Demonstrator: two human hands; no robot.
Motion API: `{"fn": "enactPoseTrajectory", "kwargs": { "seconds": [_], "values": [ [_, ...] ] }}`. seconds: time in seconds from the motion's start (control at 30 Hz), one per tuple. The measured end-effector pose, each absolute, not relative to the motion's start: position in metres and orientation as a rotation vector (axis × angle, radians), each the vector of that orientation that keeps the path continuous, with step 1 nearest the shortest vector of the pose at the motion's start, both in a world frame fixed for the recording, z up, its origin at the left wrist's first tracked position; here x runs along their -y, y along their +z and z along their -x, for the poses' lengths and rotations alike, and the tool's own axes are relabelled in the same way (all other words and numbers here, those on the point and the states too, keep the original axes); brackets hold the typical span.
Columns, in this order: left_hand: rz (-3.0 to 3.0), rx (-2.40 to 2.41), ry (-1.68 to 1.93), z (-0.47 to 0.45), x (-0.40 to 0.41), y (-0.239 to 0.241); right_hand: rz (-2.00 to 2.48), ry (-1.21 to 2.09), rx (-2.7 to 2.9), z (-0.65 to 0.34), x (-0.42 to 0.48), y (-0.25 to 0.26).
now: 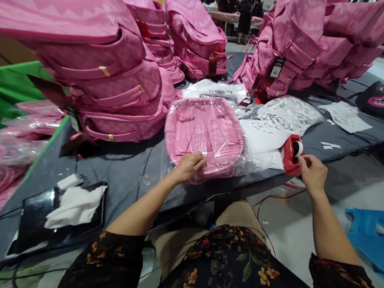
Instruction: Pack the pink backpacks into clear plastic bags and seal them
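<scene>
A pink backpack point(210, 132) lies flat in front of me inside a clear plastic bag point(249, 165). At the near edge of the backpack, my left hand point(190, 166) is closed in a pinch on the bag's plastic. To the right, a red tape dispenser point(288, 164) stands at the table's front edge, holding a roll of tape point(297, 148). My right hand point(313, 174) is at its near side, thumb and forefinger pinched together at the tape. The tape's free end is too small to make out.
Tall stacks of pink backpacks point(123, 78) rise at the back left, with more backpacks point(290, 44) at the back right. Small paper labels point(272, 120) lie behind the dispenser. A tablet point(37, 213) and white tissue point(75, 207) rest at the left. A blue stool point(373, 234) stands right.
</scene>
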State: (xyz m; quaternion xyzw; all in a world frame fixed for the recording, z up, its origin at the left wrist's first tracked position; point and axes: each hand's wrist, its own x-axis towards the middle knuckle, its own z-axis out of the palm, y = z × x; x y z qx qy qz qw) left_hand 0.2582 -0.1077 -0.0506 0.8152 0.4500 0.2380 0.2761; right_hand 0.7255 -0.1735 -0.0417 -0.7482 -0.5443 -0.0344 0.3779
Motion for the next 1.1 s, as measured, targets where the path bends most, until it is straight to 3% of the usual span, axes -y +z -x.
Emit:
{"fn": "enactPoseTrajectory", "kwargs": {
  "seconds": [0.1, 0.27, 0.5, 0.77, 0.97, 1.1],
  "values": [
    [-2.193, -1.222, 0.636, -0.259, 0.107, -0.052, 2.098, -0.159, 1.238, -0.765, 0.187, -0.046],
    [-2.17, -1.242, 0.663, -0.26, 0.107, -0.054, 1.984, 0.368, 0.904, -0.781, 0.174, -0.065],
    [-2.15, -1.281, 0.629, -0.261, 0.107, -0.053, 1.904, 0.508, 0.599, -0.776, 0.15, -0.064],
    [-2.135, -1.353, 0.529, -0.261, 0.101, -0.052, 2.046, 0.126, 0.901, -0.761, 0.173, -0.046],
    [-2.111, -1.356, 0.515, -0.254, 0.103, -0.054, 1.704, 0.659, 0.349, -0.71, 0.206, -0.062],
    [-2.105, -1.404, 0.406, -0.255, 0.107, -0.045, 1.605, 0.848, 0.31, -0.676, 0.203, -0.077]
  ]
}}
